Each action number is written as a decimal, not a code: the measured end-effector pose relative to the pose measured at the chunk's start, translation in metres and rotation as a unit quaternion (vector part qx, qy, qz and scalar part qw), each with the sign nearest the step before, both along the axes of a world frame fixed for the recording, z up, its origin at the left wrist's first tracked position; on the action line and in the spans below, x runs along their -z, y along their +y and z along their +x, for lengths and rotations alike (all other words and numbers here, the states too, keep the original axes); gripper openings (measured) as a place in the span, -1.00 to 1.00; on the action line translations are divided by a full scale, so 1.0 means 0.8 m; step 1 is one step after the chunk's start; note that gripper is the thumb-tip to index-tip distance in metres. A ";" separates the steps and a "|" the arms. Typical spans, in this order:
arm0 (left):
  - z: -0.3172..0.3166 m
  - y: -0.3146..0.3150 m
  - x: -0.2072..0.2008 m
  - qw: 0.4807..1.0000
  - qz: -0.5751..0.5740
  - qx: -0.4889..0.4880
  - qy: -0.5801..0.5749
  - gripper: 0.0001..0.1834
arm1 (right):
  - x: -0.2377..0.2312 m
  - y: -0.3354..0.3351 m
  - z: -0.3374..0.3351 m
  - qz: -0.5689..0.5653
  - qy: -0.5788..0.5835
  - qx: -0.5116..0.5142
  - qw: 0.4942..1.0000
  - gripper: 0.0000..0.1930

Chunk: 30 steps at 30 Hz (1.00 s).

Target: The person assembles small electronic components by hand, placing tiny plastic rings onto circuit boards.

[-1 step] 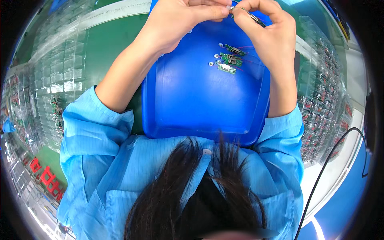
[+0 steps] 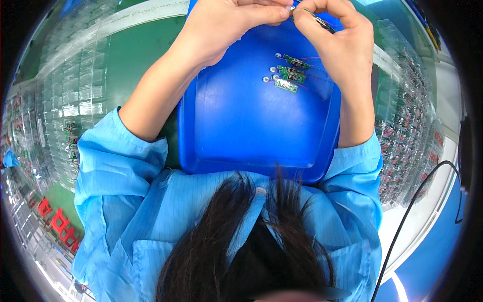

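At the far end of the blue tray (image 2: 251,166), my two hands meet. My right hand (image 2: 342,48) is closed, thumb and forefinger pinching a small green circuit board (image 2: 323,23). A tiny round silvery part (image 2: 291,8) sits at the board's far-left end, between both hands' fingertips. My left hand (image 2: 216,30) is closed in a pinch at that part; its far fingers are cut off by the frame's edge. Below my right hand, three similar boards lie on the tray: an upper board (image 2: 298,63), a middle board (image 2: 296,75) and a lower board (image 2: 286,85), with round silvery ends and thin red wires.
Stacked clear plastic trays (image 2: 80,75) stand on the green mat (image 2: 143,55) at left. More clear trays (image 2: 407,126) full of boards and wires are at right. A black cable (image 2: 410,206) curves along the right side. Red objects (image 2: 60,221) show at lower left.
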<state>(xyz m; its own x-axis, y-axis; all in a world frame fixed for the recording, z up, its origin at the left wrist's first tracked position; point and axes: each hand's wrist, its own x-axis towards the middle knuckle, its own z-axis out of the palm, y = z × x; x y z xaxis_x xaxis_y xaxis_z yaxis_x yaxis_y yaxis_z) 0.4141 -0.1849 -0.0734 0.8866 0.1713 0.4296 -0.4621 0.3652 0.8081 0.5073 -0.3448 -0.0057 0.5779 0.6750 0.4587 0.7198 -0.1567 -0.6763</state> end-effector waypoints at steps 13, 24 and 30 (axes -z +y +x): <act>-0.010 -0.022 -0.023 0.971 0.059 -0.136 0.185 -0.86 | 0.049 0.029 0.016 0.401 0.006 -0.191 0.896 -0.88; -0.020 -0.036 -0.037 0.939 0.166 -0.228 0.196 -0.83 | -0.008 -0.004 -0.003 -0.018 -0.145 -0.033 0.989 -0.89; -0.020 -0.025 -0.032 0.940 0.196 -0.220 0.169 -0.85 | 0.026 -0.011 0.020 0.002 -0.171 -0.010 0.985 -0.84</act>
<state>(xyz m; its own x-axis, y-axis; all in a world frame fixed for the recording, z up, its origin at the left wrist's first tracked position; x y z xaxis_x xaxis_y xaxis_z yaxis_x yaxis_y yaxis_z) 0.3985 -0.2045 -0.0475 0.8639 0.4418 0.2416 -0.1906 -0.1573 0.9690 0.5235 -0.3537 -0.0265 0.3756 0.6823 0.6272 0.9087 -0.1382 -0.3939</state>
